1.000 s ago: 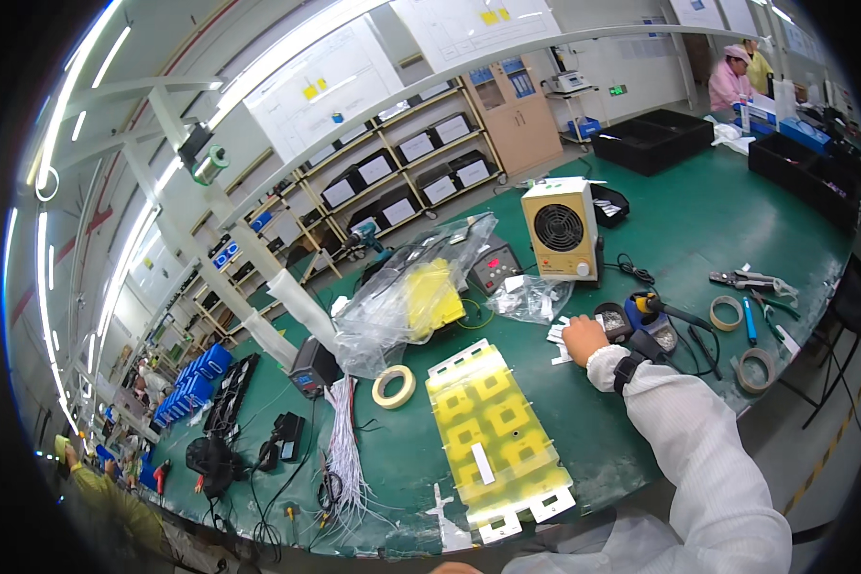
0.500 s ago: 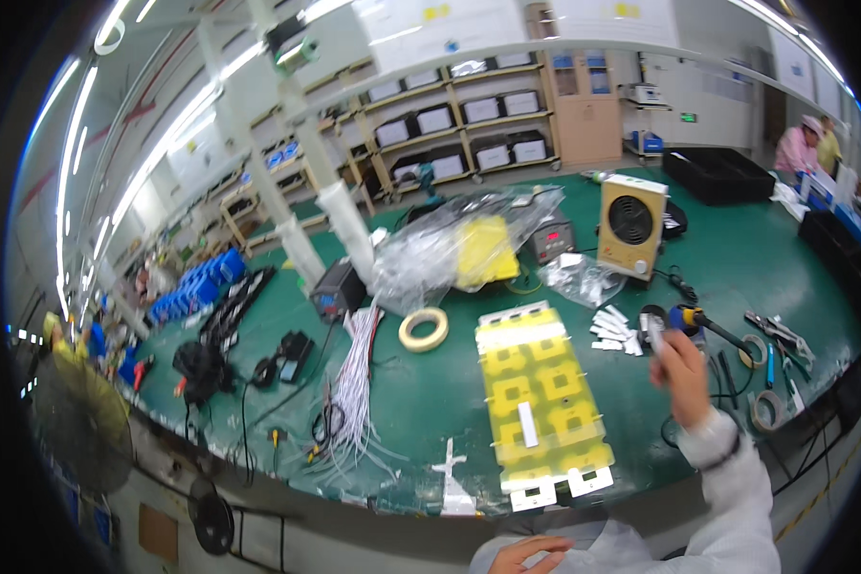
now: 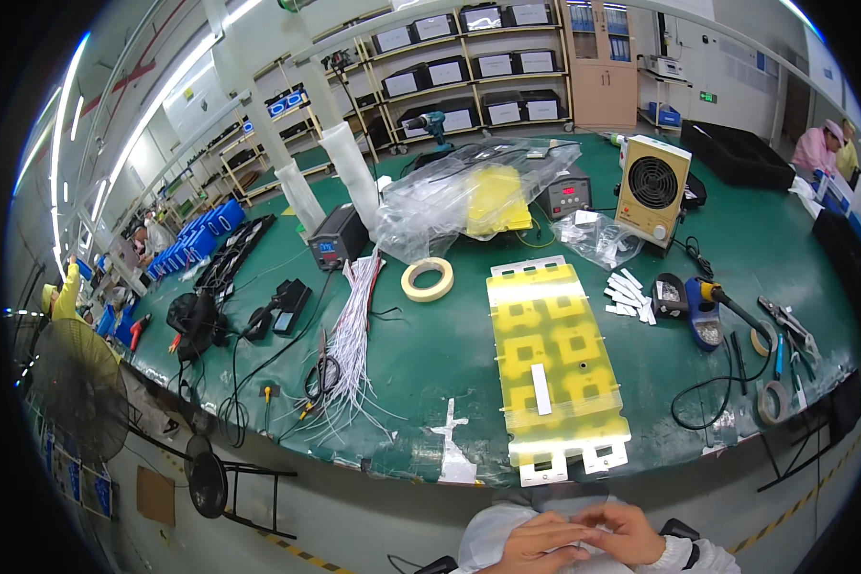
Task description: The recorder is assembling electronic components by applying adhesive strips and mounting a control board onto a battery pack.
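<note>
My left hand and my right hand meet at the near edge of the view, in front of my body and below the bench. Their fingertips press together; anything small pinched between them is too hidden to name. Just beyond lies a long yellow film-covered panel with square cut-outs and white end tabs, reaching to the bench's front edge. One white strip rests on its nearer half. More white strips form a loose pile to the right of the panel. Neither hand touches the panel.
Right of the pile, a soldering iron sits in its blue holder, near pliers and tape rolls. Left are masking tape, a white wire bundle and scissors. An ionizing fan and plastic-wrapped yellow sheets stand behind.
My right hand has come back from near the strip pile to meet my left hand at my lap. The view has tilted down. The panel and its strip look unmoved.
</note>
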Demonstrator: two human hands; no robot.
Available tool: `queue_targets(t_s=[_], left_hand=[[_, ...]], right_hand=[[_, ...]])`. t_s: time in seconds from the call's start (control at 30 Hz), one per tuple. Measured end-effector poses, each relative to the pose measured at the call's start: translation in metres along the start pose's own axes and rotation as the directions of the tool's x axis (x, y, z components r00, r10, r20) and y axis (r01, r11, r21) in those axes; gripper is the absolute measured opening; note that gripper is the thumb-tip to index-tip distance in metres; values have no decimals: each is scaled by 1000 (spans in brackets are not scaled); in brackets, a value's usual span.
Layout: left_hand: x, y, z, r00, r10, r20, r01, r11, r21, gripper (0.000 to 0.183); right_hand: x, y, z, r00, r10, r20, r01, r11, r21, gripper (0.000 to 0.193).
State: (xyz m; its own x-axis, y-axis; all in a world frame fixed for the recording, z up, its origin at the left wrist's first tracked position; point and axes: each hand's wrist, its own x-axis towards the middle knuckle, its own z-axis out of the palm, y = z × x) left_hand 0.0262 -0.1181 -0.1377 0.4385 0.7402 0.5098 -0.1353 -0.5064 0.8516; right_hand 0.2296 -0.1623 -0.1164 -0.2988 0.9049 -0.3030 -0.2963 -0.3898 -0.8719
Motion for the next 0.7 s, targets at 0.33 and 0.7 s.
queue_targets(t_s=[0.33, 0.7], left_hand=[[14, 28, -30, 986, 122, 117, -163, 872, 461, 32], [31, 30, -34, 971, 151, 185, -229, 813, 536, 25]], right_hand=[[8, -22, 17, 1000, 28, 4, -27, 998, -64, 16], [17, 2, -7, 998, -50, 34, 58, 961, -269, 23]])
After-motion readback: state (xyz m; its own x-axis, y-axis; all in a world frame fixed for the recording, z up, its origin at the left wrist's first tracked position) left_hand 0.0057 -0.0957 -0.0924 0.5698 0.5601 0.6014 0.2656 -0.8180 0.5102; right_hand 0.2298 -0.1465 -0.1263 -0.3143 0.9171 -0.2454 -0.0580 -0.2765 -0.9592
